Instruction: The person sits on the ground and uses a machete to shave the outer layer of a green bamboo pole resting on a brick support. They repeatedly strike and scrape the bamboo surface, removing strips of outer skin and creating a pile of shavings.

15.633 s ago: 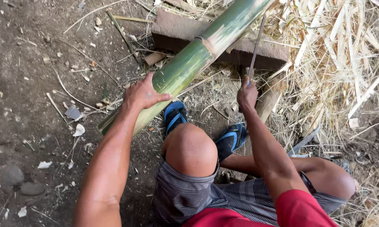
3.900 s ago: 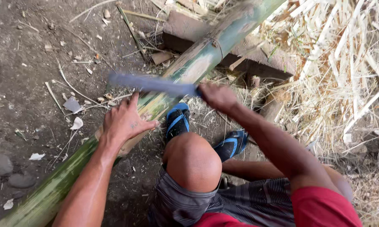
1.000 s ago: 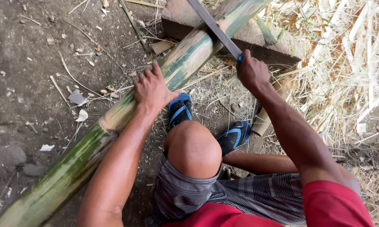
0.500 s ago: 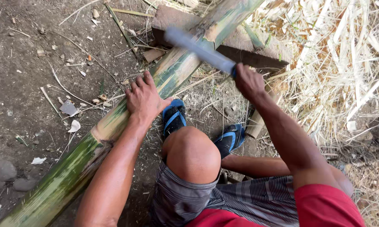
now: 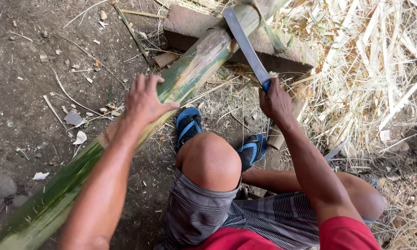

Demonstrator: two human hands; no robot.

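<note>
A long green bamboo pole [image 5: 190, 78] runs diagonally from the bottom left to the top right, resting on a wooden block [image 5: 190, 28]. My left hand [image 5: 146, 99] lies flat on the pole, fingers spread over it. My right hand [image 5: 275, 99] grips the blue handle of a long machete [image 5: 245, 44], whose grey blade lies against the pole's right side just above the block. My knees and blue sandals [image 5: 187, 125] are below the pole.
Bare dirt with small stones, twigs and chips covers the left side [image 5: 42, 69]. A heap of pale bamboo strips and shavings [image 5: 375, 60] fills the right. A grey stone [image 5: 2, 185] lies at the lower left.
The machete has come down from a raised, blurred swing onto the pole near the block. My left hand stays pressed on the pole.
</note>
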